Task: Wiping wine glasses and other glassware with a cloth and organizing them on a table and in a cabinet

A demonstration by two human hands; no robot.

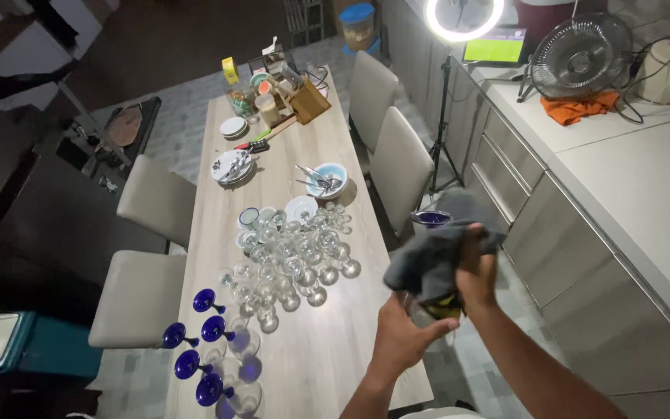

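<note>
Head view: both hands' grip clenched (left hand (403, 335), right hand (476, 271)) around a cloth-wrapped blue glass (431, 219).

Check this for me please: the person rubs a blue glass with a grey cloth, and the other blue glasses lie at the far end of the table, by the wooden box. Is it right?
Not quite. The head view shows the other blue glasses at the near end of the table, by the person. The wooden box stands at the far end. The grey cloth does wrap a blue glass, held by the right hand and left hand.
</note>
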